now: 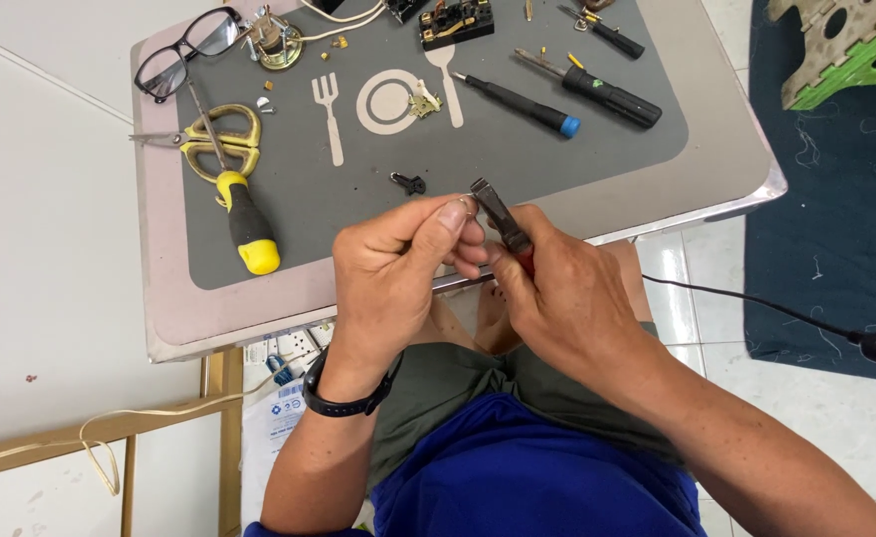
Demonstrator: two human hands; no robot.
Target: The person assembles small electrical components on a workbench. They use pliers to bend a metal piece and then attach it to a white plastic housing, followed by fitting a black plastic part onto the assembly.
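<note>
My right hand (567, 298) grips red-handled pliers (501, 214), their dark jaws pointing up and left over the front edge of the table. My left hand (398, 264) pinches a tiny metal part (468, 207) between thumb and forefinger, right beside the plier jaws. A black watch sits on my left wrist. Both hands hover just above the grey placemat (358, 189), near a small black part (409, 183).
On the mat lie a yellow-handled screwdriver (244, 214), yellow scissors (221, 139), glasses (184, 50), a blue-tipped screwdriver (518, 102), black screwdrivers (607, 94), a brass fitting (279, 42) and a black electrical component (455, 22). A black cable (756, 303) crosses the tiled floor at right.
</note>
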